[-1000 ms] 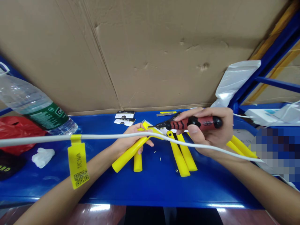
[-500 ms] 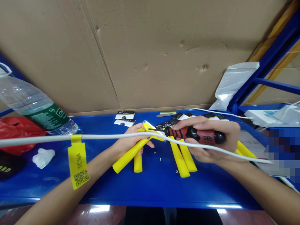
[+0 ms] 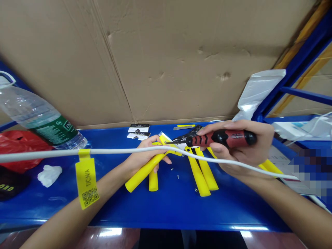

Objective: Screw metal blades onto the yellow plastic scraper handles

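Against a cardboard backing, a blue tabletop holds a yellow-handled tool, which sits in the left hand at the middle with a screwdriver brought to it.
From the left come a red bag, a bottle and a crumpled white tissue; the left hand is closed around the yellow-handled tool, two small screws lie near it, a nut lies just beside another pair of yellow handles, and the right hand grips the screwdriver by its red-and-black handle, tip at the tool's upper part.
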Motion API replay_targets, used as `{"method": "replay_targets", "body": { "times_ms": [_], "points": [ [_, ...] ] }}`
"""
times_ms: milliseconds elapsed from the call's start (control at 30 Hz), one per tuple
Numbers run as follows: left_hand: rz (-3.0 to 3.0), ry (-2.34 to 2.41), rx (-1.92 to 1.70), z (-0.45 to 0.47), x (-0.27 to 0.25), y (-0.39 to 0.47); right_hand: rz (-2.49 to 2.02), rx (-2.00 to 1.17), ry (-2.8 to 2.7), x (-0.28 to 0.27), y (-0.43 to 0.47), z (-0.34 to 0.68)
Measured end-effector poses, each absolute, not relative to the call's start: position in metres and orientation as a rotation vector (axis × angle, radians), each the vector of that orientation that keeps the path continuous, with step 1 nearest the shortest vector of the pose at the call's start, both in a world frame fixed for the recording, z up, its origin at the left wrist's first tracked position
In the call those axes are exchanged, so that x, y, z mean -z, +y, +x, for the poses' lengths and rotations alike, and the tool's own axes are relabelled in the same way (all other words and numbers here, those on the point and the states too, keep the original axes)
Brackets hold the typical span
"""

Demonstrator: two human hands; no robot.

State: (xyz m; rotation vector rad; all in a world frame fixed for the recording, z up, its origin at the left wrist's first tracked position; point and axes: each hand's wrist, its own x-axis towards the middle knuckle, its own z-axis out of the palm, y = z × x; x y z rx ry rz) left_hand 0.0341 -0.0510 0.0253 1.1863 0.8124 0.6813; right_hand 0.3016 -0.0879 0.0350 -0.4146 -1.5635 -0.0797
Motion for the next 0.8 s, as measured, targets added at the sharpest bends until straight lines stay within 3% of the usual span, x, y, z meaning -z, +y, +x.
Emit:
{"method": "replay_targets", "body": {
  "times_ms": [200,633,800],
  "points": [
    [1.17,0.82,-0.693,0.035,-0.025,-0.05,-0.407,0.104,-1.506,-0.032,-0.083,0.298],
    [1.174,0.826,-0.69,0.035,-0.021,-0.046,-0.507,-0.305,-1.285,-0.028,-0.068,0.294],
    [1.174,0.81,-0.683,0.034,-0.022,-0.046,-0.521,-0.293,-1.23,-0.027,-0.066,0.294]
  ]
}}
